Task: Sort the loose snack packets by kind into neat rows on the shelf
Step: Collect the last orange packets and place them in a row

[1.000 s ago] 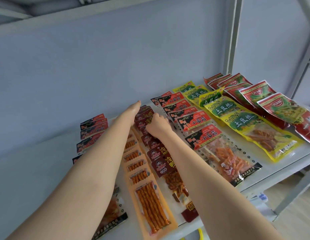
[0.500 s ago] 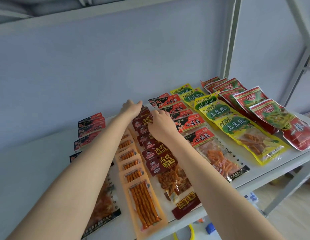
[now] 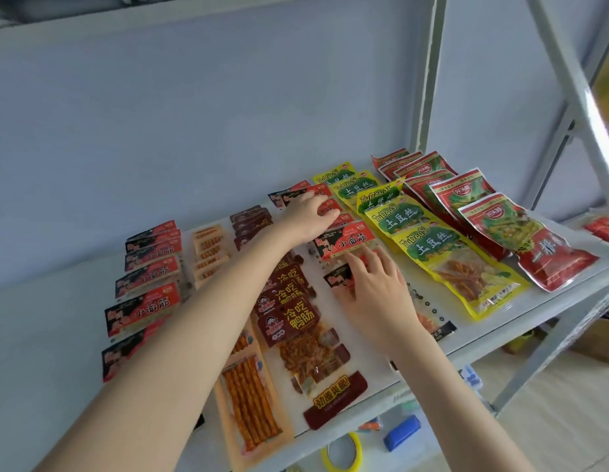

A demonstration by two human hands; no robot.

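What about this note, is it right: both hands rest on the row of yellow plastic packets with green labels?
Wrong row. The head view shows the left hand and right hand resting on the row of red-and-black plastic packets, directly left of the yellow plastic packets with green labels.
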